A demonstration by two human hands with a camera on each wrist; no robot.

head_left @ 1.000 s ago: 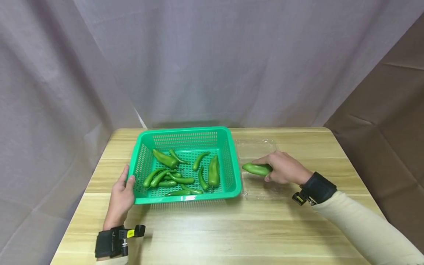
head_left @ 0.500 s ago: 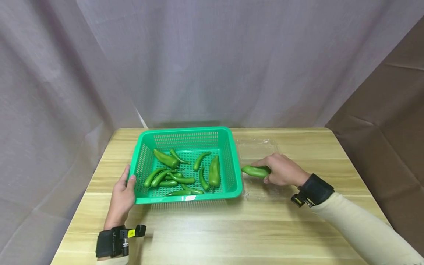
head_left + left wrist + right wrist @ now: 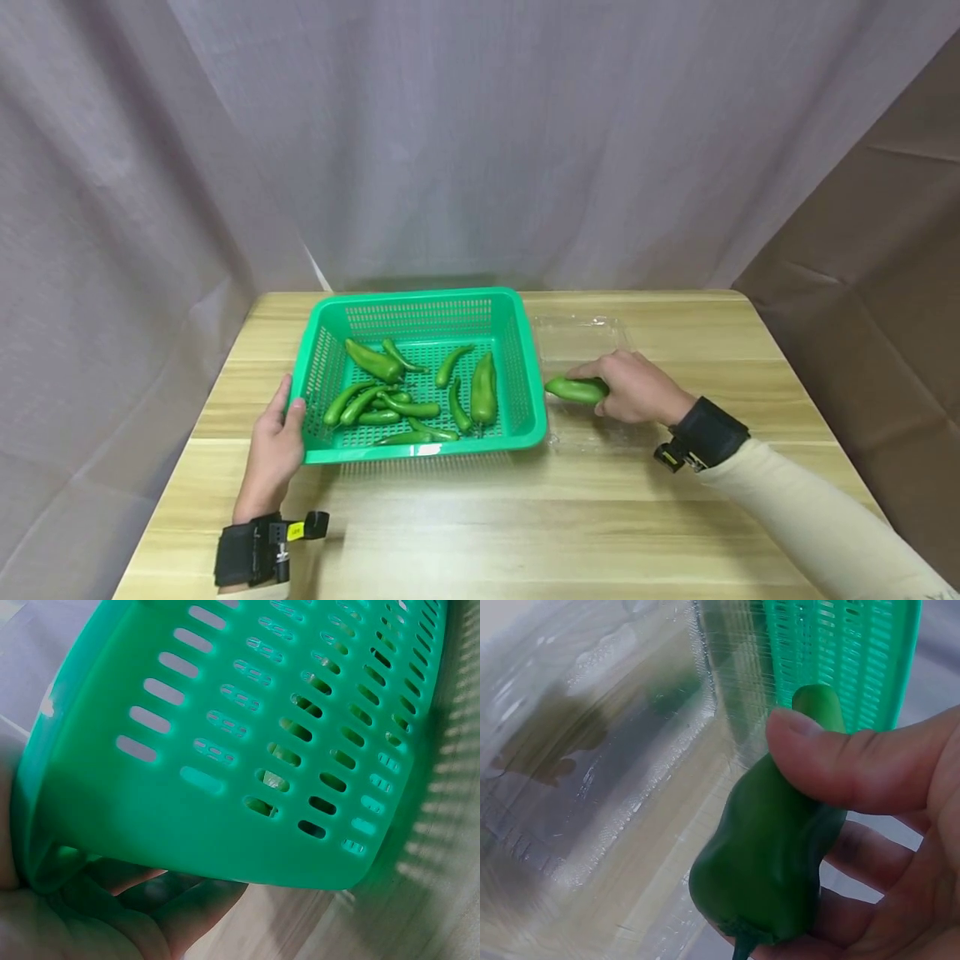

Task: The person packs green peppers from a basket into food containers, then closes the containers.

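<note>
Right hand (image 3: 637, 387) clamped round a pepper (image 3: 576, 389), held over a clear tray (image 3: 581, 333) beside the basket (image 3: 517, 350). Left hand (image 3: 276, 446) gripping the basket's near-left corner, fingers underneath.

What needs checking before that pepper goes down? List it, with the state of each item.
1. Right hand grips the green pepper with thumb and fingers: ok.
2. Pepper is over the clear plastic tray: ok.
3. Pepper is touching the tray floor: cannot tell.
4. Tray floor under the pepper is free of other items: ok in the right wrist view.
5. Left hand holds the near left corner of the green basket: ok.
6. Other peppers lie inside the basket, none on the table: ok.
</note>
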